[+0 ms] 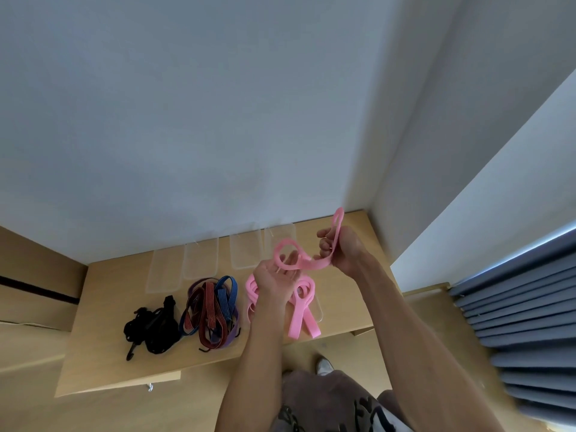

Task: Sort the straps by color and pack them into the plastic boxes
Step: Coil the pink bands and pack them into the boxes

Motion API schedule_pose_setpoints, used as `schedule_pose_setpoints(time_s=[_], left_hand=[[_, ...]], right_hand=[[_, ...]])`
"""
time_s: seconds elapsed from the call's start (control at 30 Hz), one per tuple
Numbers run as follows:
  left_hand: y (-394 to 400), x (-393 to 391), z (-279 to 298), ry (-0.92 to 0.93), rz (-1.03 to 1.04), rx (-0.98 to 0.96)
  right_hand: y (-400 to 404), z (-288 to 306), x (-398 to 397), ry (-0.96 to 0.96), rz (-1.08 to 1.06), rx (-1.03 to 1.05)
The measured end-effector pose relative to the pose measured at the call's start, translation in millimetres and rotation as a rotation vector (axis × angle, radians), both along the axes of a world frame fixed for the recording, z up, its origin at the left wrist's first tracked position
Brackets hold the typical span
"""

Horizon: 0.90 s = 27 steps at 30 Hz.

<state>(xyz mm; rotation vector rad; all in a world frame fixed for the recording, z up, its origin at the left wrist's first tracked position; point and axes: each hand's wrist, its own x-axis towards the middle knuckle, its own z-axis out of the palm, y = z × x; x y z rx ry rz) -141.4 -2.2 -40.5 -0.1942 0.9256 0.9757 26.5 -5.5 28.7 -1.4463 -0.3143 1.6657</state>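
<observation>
Stretching between left hand (pixel 274 283) and right hand (pixel 344 249), pink strap (pixel 307 261).

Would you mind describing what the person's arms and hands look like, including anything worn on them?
Both forearms are bare up to the picture's lower edge, with no sleeves showing. The left hand and right hand wear no gloves, and no watch, ring or bracelet shows on them or on the wrists. Further up the arms lies outside the view, so short sleeves cannot be ruled out.
</observation>
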Motion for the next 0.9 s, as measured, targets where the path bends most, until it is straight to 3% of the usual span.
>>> schedule_pose_setpoints(time_s=[0.2, 0.4, 0.5, 0.67, 0.9], left_hand=[[-7.5, 23.1, 14.3, 0.242, -0.512, 0.04], [-18.1, 15.6, 9.8, 0.32, -0.628, -0.045], [-18.9, 8.8, 11.0, 0.242, -0.514, -0.071], [-9.7, -1.7, 10.7, 0.166, -0.124, 0.062], [9.2, 2.3, 27.0, 0.376, -0.107, 0.257]], right_hand=[[5.6, 0.8, -10.6, 0.009, -0.072, 0.017], [13.8, -2.3, -16.5, -0.128, -0.172, 0.053], [14.6, -8.2, -17.5, -0.134, -0.256, 0.042], [15.0, -25.8, -4.2, -0.082, -0.521, -0.04], [3.5, -36.1, -19.0, 0.005, -0.376, -0.156]])
